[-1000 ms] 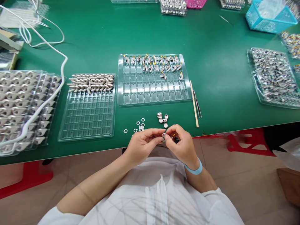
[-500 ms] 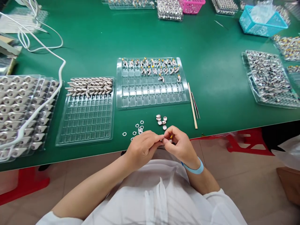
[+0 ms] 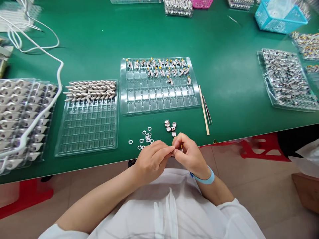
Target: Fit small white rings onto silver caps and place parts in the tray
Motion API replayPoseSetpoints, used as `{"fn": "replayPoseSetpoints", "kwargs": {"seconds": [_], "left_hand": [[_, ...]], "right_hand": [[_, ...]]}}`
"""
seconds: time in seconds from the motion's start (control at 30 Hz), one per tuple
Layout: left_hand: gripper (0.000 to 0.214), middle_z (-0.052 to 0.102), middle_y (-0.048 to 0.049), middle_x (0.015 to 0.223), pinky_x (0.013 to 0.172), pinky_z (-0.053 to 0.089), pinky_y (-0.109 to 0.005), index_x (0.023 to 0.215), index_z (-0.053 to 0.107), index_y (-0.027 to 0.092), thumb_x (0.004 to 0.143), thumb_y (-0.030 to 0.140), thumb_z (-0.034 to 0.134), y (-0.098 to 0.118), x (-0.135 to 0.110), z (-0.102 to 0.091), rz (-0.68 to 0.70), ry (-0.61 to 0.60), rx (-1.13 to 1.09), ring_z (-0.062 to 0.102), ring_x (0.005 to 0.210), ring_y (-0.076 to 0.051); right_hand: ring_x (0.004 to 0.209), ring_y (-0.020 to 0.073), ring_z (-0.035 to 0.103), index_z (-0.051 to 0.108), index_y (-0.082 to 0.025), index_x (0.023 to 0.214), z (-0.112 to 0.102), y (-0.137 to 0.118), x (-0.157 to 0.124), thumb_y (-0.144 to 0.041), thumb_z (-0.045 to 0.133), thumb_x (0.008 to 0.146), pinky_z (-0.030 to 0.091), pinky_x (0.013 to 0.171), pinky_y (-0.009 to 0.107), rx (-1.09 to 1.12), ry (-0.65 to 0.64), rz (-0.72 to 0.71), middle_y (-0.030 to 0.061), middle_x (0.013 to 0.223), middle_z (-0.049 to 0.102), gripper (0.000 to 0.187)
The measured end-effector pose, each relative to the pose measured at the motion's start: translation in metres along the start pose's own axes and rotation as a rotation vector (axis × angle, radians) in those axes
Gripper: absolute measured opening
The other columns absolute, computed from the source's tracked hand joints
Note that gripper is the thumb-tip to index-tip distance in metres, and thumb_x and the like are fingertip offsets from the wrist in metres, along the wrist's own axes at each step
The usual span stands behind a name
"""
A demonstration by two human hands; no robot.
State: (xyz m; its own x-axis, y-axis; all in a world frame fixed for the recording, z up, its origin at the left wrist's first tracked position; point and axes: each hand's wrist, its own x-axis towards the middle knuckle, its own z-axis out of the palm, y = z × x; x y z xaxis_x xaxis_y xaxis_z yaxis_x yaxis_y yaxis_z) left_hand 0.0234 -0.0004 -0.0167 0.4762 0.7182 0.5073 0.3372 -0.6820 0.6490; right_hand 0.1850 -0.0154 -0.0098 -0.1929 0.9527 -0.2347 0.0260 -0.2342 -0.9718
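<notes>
Yellow-tipped part (image 3: 181,146) sits gripped in the right hand (image 3: 190,154), five o'clock from the metal caps (image 3: 168,129), while the left hand (image 3: 152,161), pinched, now hides its previously exposed end, suggesting fingertip pressing.

Table (image 3: 231,73): smooth, softly glossy. Tray (image 3: 159,108): thin clear plastic, shiny. Caps (image 3: 174,124): polished metal look. Rings (image 3: 148,137): matt white, plastic-looking. Tweezers (image 3: 206,106): slim metal. Stick (image 3: 204,111): bare matt wood. Cable (image 3: 59,75): smooth white plastic. Basket (image 3: 281,26): blue plastic; bag (image 3: 279,8) inside, filmy plastic. Stool (image 3: 261,141): red plastic. Shirt (image 3: 137,212): creased white cloth.
</notes>
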Motion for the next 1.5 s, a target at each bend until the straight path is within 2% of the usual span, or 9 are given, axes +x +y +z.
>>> {"fn": "replayPoseSetpoints", "kwargs": {"seconds": [0.1, 0.2, 0.43, 0.57, 0.7, 0.87, 1.03, 1.23, 1.5], "left_hand": [[0.024, 0.071, -0.0065, 0.078, 0.062, 0.052, -0.026, 0.101, 0.062, 0.017, 0.082, 0.005, 0.054, 0.000, -0.001, 0.000, 0.004, 0.004, 0.022, 0.063, 0.070, -0.015], [0.019, 0.071, -0.0050, 0.076, 0.061, 0.051, -0.024, 0.095, 0.064, 0.017, 0.082, 0.007, 0.056, 0.002, 0.002, -0.003, -0.087, -0.003, -0.018, 0.063, 0.067, -0.014], [0.014, 0.072, -0.0048, 0.080, 0.062, 0.054, -0.024, 0.091, 0.071, 0.018, 0.078, 0.023, 0.068, 0.009, 0.009, -0.011, -0.596, -0.032, -0.331, 0.066, 0.068, -0.015], [0.023, 0.072, -0.0069, 0.087, 0.071, 0.058, -0.029, 0.093, 0.070, 0.016, 0.074, 0.028, 0.071, 0.010, 0.014, -0.013, -0.842, -0.060, -0.591, 0.068, 0.077, -0.019], [0.024, 0.071, -0.0067, 0.087, 0.065, 0.059, -0.028, 0.091, 0.069, 0.014, 0.074, 0.030, 0.070, 0.012, 0.022, -0.014, -0.986, -0.091, -0.772, 0.067, 0.069, -0.016], [0.019, 0.070, -0.0041, 0.077, 0.064, 0.057, -0.025, 0.086, 0.068, 0.013, 0.072, 0.025, 0.071, 0.012, 0.027, -0.013, -1.068, -0.101, -0.845, 0.064, 0.063, -0.012], [0.018, 0.070, -0.0039, 0.074, 0.063, 0.056, -0.026, 0.083, 0.069, 0.012, 0.069, 0.024, 0.071, 0.010, 0.028, -0.011, -1.112, -0.089, -0.844, 0.064, 0.061, -0.013], [0.014, 0.067, -0.0010, 0.066, 0.057, 0.055, -0.024, 0.074, 0.068, 0.012, 0.065, 0.023, 0.072, 0.009, 0.028, -0.009, -1.136, -0.051, -0.820, 0.061, 0.053, -0.011], [0.011, 0.065, -0.0001, 0.066, 0.052, 0.053, -0.020, 0.074, 0.067, 0.012, 0.067, 0.020, 0.069, 0.008, 0.024, -0.007, -1.116, -0.031, -0.781, 0.059, 0.052, -0.009]], "right_hand": [[0.059, 0.0080, 0.038, 0.043, -0.020, 0.074, -0.001, 0.002, 0.002, -0.013, 0.052, 0.071, 0.032, 0.052, 0.021, 0.006, -0.004, 0.018, -0.0048, 0.071, 0.043, 0.012], [0.058, 0.0077, 0.039, 0.044, -0.020, 0.075, -0.004, 0.002, 0.003, -0.017, 0.055, 0.074, 0.034, 0.051, 0.021, 0.023, -0.017, 0.044, -0.0046, 0.070, 0.045, 0.011], [0.062, 0.0088, 0.051, 0.052, -0.020, 0.094, -0.012, -0.002, -0.001, -0.029, 0.060, 0.080, 0.042, 0.050, 0.020, 0.156, -0.047, 0.014, 0.0002, 0.081, 0.054, 0.019], [0.072, 0.0109, 0.053, 0.054, -0.022, 0.100, -0.012, -0.001, -0.006, -0.025, 0.060, 0.080, 0.048, 0.061, 0.023, 0.038, 0.033, -0.066, 0.0010, 0.084, 0.054, 0.021], [0.072, 0.0103, 0.054, 0.054, -0.023, 0.105, -0.012, -0.001, -0.009, -0.022, 0.060, 0.081, 0.048, 0.063, 0.022, -0.053, 0.060, -0.090, 0.0003, 0.085, 0.054, 0.025], [0.079, 0.0120, 0.057, 0.053, -0.023, 0.113, -0.012, -0.002, -0.010, -0.018, 0.059, 0.080, 0.051, 0.072, 0.026, -0.088, 0.058, -0.122, 0.0016, 0.091, 0.057, 0.034], [0.081, 0.0134, 0.060, 0.056, -0.023, 0.111, -0.012, 0.001, -0.011, -0.020, 0.060, 0.081, 0.053, 0.077, 0.028, -0.125, 0.099, -0.120, 0.0025, 0.092, 0.062, 0.030], [0.076, 0.0133, 0.059, 0.063, -0.023, 0.101, -0.013, 0.001, -0.010, -0.021, 0.060, 0.082, 0.052, 0.070, 0.028, -0.236, 0.126, -0.201, 0.0038, 0.095, 0.062, 0.019], [0.071, 0.0108, 0.058, 0.065, -0.024, 0.101, -0.012, 0.001, -0.007, -0.019, 0.061, 0.081, 0.048, 0.062, 0.024, -0.271, 0.114, -0.236, 0.0010, 0.087, 0.062, 0.021]]}}
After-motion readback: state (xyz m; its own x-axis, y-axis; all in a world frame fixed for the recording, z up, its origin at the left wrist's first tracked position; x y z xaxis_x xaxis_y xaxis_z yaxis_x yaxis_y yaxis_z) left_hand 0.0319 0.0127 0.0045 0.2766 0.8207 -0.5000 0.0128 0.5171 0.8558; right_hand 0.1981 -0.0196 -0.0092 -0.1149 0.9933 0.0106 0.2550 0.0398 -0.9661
